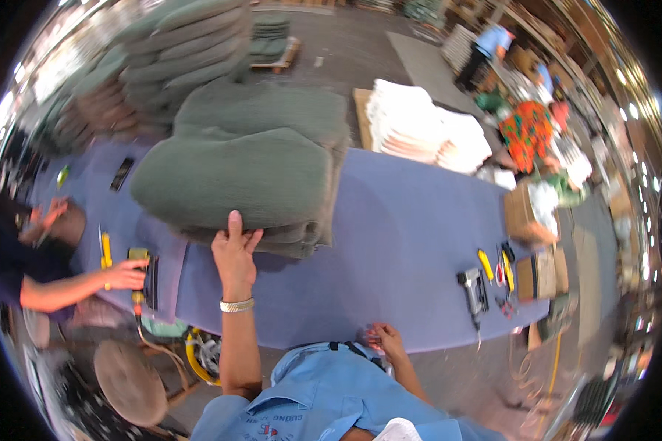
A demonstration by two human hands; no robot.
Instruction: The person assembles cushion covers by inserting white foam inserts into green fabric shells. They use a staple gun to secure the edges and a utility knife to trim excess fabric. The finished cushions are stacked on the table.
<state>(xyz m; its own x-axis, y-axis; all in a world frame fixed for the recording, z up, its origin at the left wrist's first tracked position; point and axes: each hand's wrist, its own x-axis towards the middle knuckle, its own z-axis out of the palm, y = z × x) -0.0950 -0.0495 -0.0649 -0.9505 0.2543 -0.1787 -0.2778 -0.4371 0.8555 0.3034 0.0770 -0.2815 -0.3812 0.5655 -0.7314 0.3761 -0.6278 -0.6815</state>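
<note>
A thick pile of dark green padded cushions (235, 173) rests on the table with blue-grey covering (397, 242), left of its middle. My left hand (235, 253) grips the near edge of the pile, one finger laid over the top cushion and the other fingers partly hidden at the edge. A metal-banded watch circles that wrist. Close to my waist, by the table's near edge, my right hand (386, 339) is held low with its fingers apart and nothing visible in them.
At the right lie a staple gun (473, 290), a yellow-handled tool (485, 264) and cardboard boxes (537, 275). White pads (412, 121) are stacked beyond the table. A co-worker's hand (129, 273) holds another staple gun (151, 279) at left. Tall cushion stacks (184, 59) stand behind.
</note>
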